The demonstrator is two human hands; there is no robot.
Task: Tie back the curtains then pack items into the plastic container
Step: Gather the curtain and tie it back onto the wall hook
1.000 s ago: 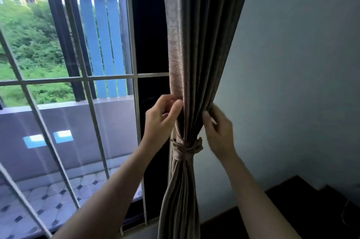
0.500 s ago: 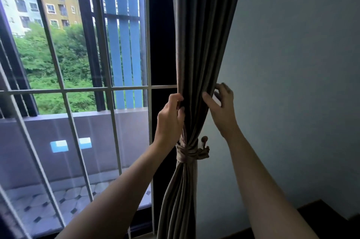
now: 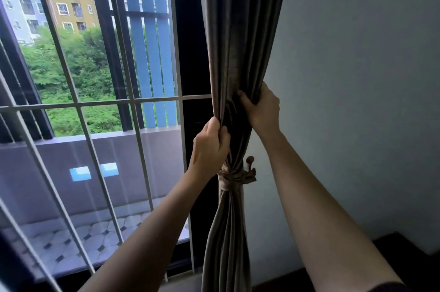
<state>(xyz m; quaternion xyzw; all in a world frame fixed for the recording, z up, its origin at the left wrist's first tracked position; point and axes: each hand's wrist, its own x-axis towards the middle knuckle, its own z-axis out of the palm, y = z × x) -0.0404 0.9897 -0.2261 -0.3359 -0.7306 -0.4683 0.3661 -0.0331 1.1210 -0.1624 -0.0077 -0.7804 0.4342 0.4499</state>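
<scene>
1. Well, both hands are on the gathered curtain (image 3: 238, 30), just above the fabric tie-back (image 3: 234, 176) that cinches it. The left hand (image 3: 209, 146) clutches the window-side edge, fingers curled round a bunch of folds. The right hand (image 3: 262, 110) holds the wall-side folds a little higher, thumb in front and fingers wrapped behind.
2. This two-sided hold looks meant to dress the cloth above the band, drawing the folds together so they drape evenly; that is my reading, not something shown.
3. The tie-back sits below both hands, wound round the bundle. A small round-headed hook (image 3: 250, 160) stands beside it, under the right hand. Whether the band is looped over the hook, I cannot tell.
4. The curtain's long axis runs vertically. It spreads wide above the hands, narrows to a waist at the tie-back, then hangs straight down between the forearms.
5. White window bars (image 3: 107, 103) lie left of the left hand and a plain wall (image 3: 357, 77) right of the right hand. No plastic container is in view, so packing seems not yet begun.
</scene>
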